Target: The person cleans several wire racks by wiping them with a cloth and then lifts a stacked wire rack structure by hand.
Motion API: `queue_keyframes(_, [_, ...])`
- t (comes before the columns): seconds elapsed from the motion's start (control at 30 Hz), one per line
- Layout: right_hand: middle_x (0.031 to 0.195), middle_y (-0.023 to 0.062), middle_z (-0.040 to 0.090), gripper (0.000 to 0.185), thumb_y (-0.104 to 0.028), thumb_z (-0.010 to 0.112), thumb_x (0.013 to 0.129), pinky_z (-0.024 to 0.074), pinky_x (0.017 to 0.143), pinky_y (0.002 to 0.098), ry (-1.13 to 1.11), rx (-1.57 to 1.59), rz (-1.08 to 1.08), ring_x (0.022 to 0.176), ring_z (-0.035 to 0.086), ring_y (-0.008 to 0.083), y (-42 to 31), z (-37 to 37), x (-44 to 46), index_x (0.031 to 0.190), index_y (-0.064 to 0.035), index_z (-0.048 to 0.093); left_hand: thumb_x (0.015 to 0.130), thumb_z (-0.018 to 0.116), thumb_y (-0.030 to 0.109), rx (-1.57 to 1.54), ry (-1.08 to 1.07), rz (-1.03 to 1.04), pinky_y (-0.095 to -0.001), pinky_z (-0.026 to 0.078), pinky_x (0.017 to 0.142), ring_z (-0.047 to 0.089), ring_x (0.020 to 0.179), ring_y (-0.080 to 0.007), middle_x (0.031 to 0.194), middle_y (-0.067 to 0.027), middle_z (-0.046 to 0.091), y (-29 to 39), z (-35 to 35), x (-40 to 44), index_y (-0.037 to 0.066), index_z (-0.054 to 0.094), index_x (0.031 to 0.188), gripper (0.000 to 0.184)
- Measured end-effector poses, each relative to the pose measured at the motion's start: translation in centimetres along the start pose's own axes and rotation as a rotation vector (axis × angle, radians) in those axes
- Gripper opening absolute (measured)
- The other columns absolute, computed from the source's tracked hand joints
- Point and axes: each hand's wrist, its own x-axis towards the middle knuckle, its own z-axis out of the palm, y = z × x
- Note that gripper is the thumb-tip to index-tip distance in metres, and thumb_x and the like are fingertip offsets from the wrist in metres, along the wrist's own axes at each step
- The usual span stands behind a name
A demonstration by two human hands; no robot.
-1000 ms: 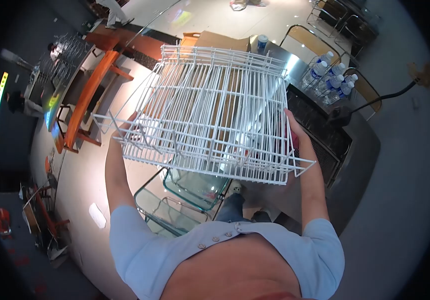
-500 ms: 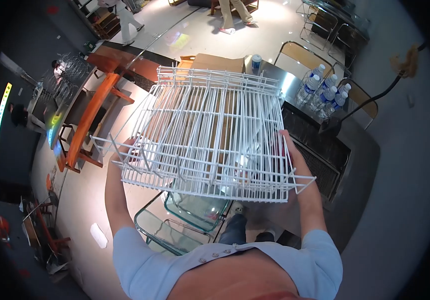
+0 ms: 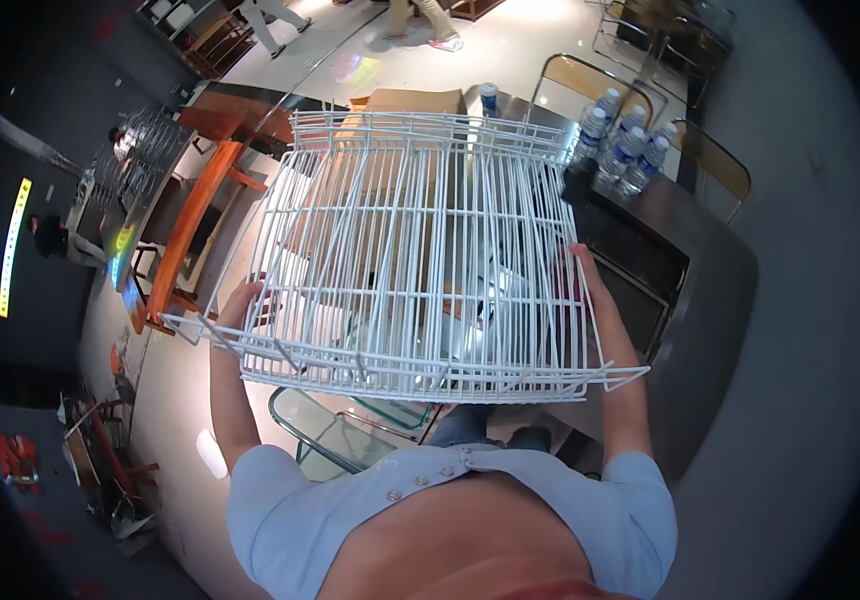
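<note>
A stack of white wire racks (image 3: 420,260) fills the middle of the view, held up in front of my body. At its left side my left hand (image 3: 250,300) grips the wires, its fingers partly seen through them. My right hand (image 3: 578,272) is closed on the right side of the stack, mostly hidden behind the wires. Beyond the stack's back edge, a cardboard box (image 3: 415,101) and a blue-and-white can (image 3: 489,98) are partly visible.
Several water bottles (image 3: 620,145) stand on the metal counter (image 3: 715,270) at the right. Glass-like chairs (image 3: 325,425) are below the racks. An orange wooden bench (image 3: 190,230) is at the left. People's legs (image 3: 430,18) show at the top.
The rack stack is tilted more toward the camera, showing its wires more openly. The bottles and can have shifted left in view. Both hands keep their hold.
</note>
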Motion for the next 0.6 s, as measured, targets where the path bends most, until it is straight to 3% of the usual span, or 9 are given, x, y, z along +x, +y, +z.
queue_keyframes(0.1, [0.07,0.0036,0.06,0.04,-0.047,0.057,0.083,0.0493,0.05,0.0258,0.05,-0.031,-0.092,0.055,0.057,0.013,0.3,-3.4,-3.2,0.091,-0.0082,0.059,0.081,0.055,0.031,0.045,-0.08,0.012,-0.0282,0.052,0.064,0.06,0.078,-0.0165,0.096,-0.0076,0.058,-0.8,1.9,-0.9,0.007,0.044,0.125,0.051])
queue_keyframes(0.13, [0.078,0.0097,0.065,0.038,-0.039,0.054,0.088,0.0531,0.054,0.0288,-0.101,-0.056,-0.12,0.06,0.063,0.0172,-0.1,-5.5,-4.2,0.1,-0.0036,0.059,0.082,0.055,0.03,0.04,-0.076,0.005,-0.0298,0.053,0.066,0.06,0.077,-0.0172,0.096,-0.0084,0.058,-1.1,3.2,-1.3,0.006,0.044,0.125,0.05])
queue_keyframes(0.23, [0.077,0.0091,0.065,0.037,-0.037,0.053,0.088,0.0534,0.055,0.028,0.107,0.0,-0.088,0.062,0.063,0.0163,0.2,-9.7,-9.2,0.101,-0.0033,0.06,0.084,0.054,0.029,0.02,-0.131,0.02,-0.0289,0.054,0.064,0.061,0.076,-0.0163,0.095,-0.0088,0.058,-2.4,7.2,-2.5,0.005,0.047,0.123,0.046])
queue_keyframes(0.37, [0.079,0.0081,0.066,0.034,-0.034,0.053,0.089,0.0541,0.059,0.0273,0.171,-0.055,-0.162,0.064,0.064,0.015,0.7,-17.9,-15.4,0.1,-0.0036,0.062,0.085,0.054,0.029,0.065,-0.198,-0.057,-0.0254,0.054,0.056,0.063,0.071,-0.0136,0.087,-0.0045,0.062,-5.2,14.2,-2.6,0.006,0.054,0.118,0.04])
queue_keyframes(0.43, [0.079,0.0088,0.066,0.037,-0.036,0.052,0.089,0.0545,0.058,0.0275,0.264,-0.045,-0.095,0.063,0.064,0.0151,0.7,-21.4,-18.7,0.099,-0.0024,0.062,0.086,0.054,0.028,0.09,-0.187,-0.096,-0.0235,0.051,0.053,0.06,0.065,-0.0124,0.087,-0.0037,0.062,-5.5,19.0,-4.6,0.007,0.055,0.118,0.039])
queue_keyframes(0.6, [0.074,0.0094,0.064,0.042,-0.04,0.052,0.085,0.0528,0.051,0.0266,0.361,0.1,-0.117,0.057,0.062,0.0159,2.9,-31.8,-25.2,0.094,0.0001,0.062,0.084,0.056,0.024,0.019,-0.509,-0.067,-0.0199,0.044,0.046,0.052,0.055,-0.0068,0.071,0.0019,0.055,-8.7,28.8,-3.2,0.006,0.056,0.103,0.027])
